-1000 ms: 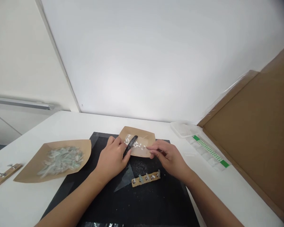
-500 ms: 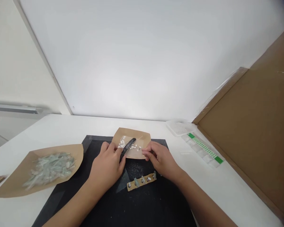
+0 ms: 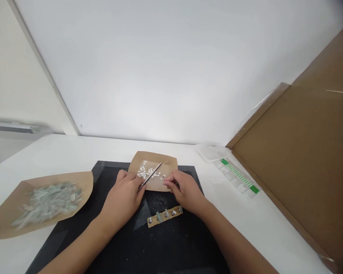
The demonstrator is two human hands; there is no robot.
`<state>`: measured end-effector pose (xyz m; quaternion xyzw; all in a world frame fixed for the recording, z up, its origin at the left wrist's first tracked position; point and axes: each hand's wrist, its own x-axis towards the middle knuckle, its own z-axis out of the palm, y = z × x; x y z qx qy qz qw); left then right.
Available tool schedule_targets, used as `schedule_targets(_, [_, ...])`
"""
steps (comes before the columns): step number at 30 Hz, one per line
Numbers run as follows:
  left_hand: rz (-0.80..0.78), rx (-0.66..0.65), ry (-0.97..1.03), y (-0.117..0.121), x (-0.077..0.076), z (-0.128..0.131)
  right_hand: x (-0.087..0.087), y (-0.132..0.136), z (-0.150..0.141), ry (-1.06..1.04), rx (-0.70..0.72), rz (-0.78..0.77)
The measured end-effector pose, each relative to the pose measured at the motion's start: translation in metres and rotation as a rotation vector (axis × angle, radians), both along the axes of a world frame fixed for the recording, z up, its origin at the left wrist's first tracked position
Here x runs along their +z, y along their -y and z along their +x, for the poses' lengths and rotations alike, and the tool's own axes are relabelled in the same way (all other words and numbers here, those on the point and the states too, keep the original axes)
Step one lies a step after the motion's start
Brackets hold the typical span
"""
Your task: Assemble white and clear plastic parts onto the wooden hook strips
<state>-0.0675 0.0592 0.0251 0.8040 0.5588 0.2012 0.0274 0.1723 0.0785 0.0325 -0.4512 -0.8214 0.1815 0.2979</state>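
My left hand [image 3: 122,196] is closed round a slim dark nail file [image 3: 150,176], which slants up over the tray with its thin edge toward me. My right hand [image 3: 185,190] pinches thumb and forefinger together at the right side of that tray; whatever lies between the fingertips is too small to make out. Small white pieces [image 3: 143,173] are scattered in the brown paper tray [image 3: 154,156]. Below the hands, a tan strip [image 3: 161,221] with metal studs carries several small clear and white nail-like pieces.
A larger paper tray [image 3: 87,182] heaped with clear greenish nail-like pieces [image 3: 51,199] stands at left. Under my hands lies a black mat [image 3: 160,247]. To the right are a clear plastic case [image 3: 237,179] with a green label and a brown cardboard panel [image 3: 297,160].
The whole view has shifted, so the things appear farther left. The nail file has turned from its broad face to its edge. Both hands stay at the small tray.
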Motion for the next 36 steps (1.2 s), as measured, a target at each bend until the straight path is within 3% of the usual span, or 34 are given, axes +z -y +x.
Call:
schedule_targets(6, [0.164,-0.133,0.191,0.002,0.011,-0.001,0.001,0.003,-0.005,-0.06,-0.025,0.152])
schedule_targets(16, [-0.286,-0.292,0.498,0.012,0.018,0.004,-0.002,0.007,-0.016,-0.125,-0.138,0.471])
schedule_targets(29, [-0.498,-0.131,0.665,-0.003,0.027,-0.007,-0.006,-0.003,-0.039,0.082,-0.146,0.631])
schedule_targets(36, [-0.543,-0.071,0.743,0.005,0.038,-0.007,0.002,0.004,-0.038,0.024,-0.1,0.631])
